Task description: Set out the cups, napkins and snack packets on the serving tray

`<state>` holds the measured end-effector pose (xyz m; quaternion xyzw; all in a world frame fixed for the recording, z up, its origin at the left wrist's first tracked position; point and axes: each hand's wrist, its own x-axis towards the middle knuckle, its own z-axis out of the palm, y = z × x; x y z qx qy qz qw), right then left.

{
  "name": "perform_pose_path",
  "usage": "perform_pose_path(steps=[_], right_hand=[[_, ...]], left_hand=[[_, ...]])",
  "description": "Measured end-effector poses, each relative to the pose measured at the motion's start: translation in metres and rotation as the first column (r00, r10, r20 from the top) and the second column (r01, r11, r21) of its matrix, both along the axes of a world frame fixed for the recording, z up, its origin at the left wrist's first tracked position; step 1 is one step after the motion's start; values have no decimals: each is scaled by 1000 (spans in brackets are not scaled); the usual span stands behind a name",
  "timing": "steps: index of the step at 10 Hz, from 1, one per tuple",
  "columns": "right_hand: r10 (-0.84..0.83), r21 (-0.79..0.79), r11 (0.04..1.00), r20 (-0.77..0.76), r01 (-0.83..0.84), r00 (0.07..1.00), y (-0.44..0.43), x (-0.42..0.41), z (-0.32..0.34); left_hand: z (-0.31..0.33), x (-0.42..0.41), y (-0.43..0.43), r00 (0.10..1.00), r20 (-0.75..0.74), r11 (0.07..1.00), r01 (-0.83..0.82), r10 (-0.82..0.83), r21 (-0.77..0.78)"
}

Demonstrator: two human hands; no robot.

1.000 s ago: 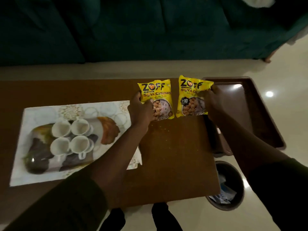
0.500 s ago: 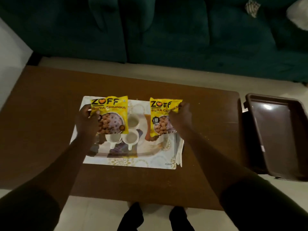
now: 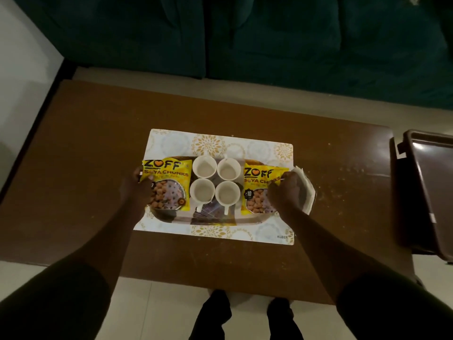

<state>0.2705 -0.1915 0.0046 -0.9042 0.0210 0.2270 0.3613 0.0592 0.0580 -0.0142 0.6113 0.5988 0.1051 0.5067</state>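
Several white cups (image 3: 215,183) stand in a square block in the middle of the patterned serving tray (image 3: 213,217). My left hand (image 3: 136,185) grips the left edge of a yellow soya chunks packet (image 3: 169,184) lying over the tray's left end. My right hand (image 3: 284,191) grips the right side of a second yellow packet (image 3: 260,190) over the tray's right end. White napkins (image 3: 307,190) stick out from under my right hand at the tray's right edge.
The tray rests on a white and gold placemat (image 3: 210,143) on a brown wooden table (image 3: 98,148). A dark brown empty tray (image 3: 431,192) sits off the table's right end. A dark green sofa (image 3: 269,35) stands behind the table.
Both packets came from the table's right side over to the tray and dropped lower, one to each side of the cups. The view shifted left and centred on the tray.
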Motion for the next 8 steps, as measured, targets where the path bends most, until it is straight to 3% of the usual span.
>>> perform_pose_path(steps=[3, 4, 6, 8], right_hand=[[54, -1, 998, -151, -55, 987, 2, -2, -16], [78, -21, 997, -56, -79, 995, 3, -4, -14], [124, -40, 992, 187, -119, 974, -7, 4, 2], [149, 10, 988, 239, -156, 960, -21, 13, 22]], left_hand=[[-14, 11, -8, 997, -40, 998, 62, -63, -11], [-13, 11, -13, 985, -123, 990, 131, -122, 61], [5, 20, -23, 949, -274, 901, 251, -157, 354], [43, 42, -46, 939, -280, 826, 316, -201, 466]])
